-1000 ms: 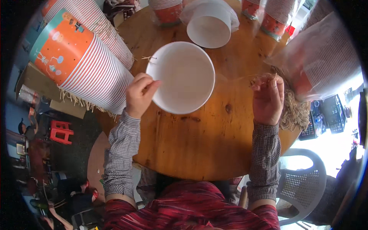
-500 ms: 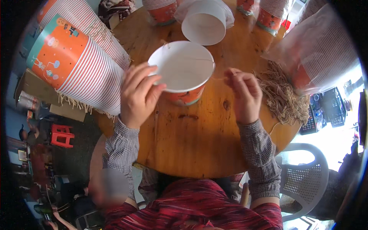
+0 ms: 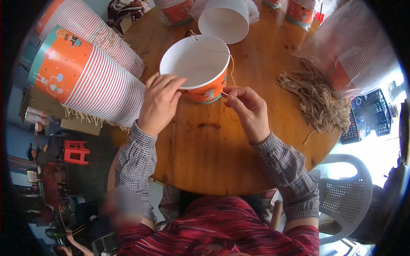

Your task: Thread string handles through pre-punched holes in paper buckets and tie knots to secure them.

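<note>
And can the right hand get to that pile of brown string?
Probably yes: the brown string pile lies to the right of the right hand, with only bare tabletop between them. That hand seems to pinch a thin string by the tub, though, so it might have to let go first.

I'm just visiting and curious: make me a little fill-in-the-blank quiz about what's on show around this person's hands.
1. The left hand touches a bucket whose inside is coloured ____.
2. The right hand pinches a thin length of ____.
3. A tangled brown heap lies toward the table's ____ side, as the person sees it.
4. The plastic stool is coloured ____.

Missing words: white; string; right; red.
</note>
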Demonstrator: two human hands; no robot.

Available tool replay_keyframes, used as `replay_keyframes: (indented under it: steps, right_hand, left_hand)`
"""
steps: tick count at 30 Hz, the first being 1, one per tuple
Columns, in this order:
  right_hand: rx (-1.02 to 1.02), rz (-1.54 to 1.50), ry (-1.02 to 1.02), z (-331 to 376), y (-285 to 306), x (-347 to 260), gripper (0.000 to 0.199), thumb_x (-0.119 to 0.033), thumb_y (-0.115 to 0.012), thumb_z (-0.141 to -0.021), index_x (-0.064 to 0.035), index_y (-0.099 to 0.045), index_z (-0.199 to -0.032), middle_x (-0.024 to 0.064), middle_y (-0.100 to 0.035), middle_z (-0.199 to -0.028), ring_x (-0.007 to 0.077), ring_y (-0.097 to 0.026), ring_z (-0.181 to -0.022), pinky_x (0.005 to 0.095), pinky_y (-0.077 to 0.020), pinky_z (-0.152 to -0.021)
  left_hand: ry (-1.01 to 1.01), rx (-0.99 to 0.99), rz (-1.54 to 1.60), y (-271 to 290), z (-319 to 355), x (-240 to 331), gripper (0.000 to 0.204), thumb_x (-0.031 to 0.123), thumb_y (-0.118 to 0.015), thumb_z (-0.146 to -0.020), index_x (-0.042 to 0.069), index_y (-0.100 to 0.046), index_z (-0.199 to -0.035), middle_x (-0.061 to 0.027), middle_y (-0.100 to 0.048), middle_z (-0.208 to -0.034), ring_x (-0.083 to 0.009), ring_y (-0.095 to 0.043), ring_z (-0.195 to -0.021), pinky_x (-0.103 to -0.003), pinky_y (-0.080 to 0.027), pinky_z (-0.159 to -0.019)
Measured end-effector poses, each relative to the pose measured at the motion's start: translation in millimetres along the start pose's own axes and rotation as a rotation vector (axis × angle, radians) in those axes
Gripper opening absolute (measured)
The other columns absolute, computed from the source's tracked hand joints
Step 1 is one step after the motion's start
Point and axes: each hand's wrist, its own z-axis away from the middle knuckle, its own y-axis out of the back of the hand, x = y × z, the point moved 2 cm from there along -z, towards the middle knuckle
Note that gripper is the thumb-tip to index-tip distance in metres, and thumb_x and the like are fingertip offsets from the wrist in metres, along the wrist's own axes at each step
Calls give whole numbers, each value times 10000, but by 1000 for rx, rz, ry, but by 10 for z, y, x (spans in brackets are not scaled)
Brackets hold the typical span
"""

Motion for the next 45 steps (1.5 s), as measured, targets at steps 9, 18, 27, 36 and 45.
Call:
replay_keyframes:
  steps: [9,18,27,36,45]
  right_hand:
    - [22,11,60,92,-158,52,94,-70,-590,-913,19,-567,-931,18,-613,-906,41,-547,-776,205,-471,-693]
    - [-12,111,-53,80,-132,59,68,-24,-543,-922,34,-547,-958,102,-615,-1061,146,-625,-947,256,-516,-783]
    - [33,104,-17,69,-131,98,121,-80,-598,-889,33,-557,-902,30,-603,-774,68,-574,-720,230,-490,-649]
    - [2,290,9,113,-155,22,129,-81,-641,-862,14,-581,-924,82,-616,-840,119,-610,-740,263,-507,-634]
    - [-102,374,72,148,-206,-59,143,-76,-656,-847,-6,-592,-953,119,-655,-784,162,-657,-705,285,-513,-613]
  left_hand:
    - [65,106,236,-42,24,369,117,78,-686,-767,37,-611,-847,-102,-650,-752,-295,-615,-685,-378,-458,-671]
    - [55,53,281,-21,11,474,102,80,-684,-771,33,-603,-809,-99,-652,-748,-289,-616,-678,-373,-450,-653]
    - [53,36,284,-22,11,472,108,82,-686,-770,34,-600,-814,-97,-651,-745,-288,-615,-673,-371,-450,-650]
    - [127,-70,386,74,-23,581,140,119,-703,-780,41,-608,-845,-80,-641,-722,-280,-604,-647,-374,-453,-646]
    - [-20,-94,412,124,-67,529,108,105,-637,-823,7,-630,-778,-91,-588,-746,-299,-576,-694,-373,-445,-727]
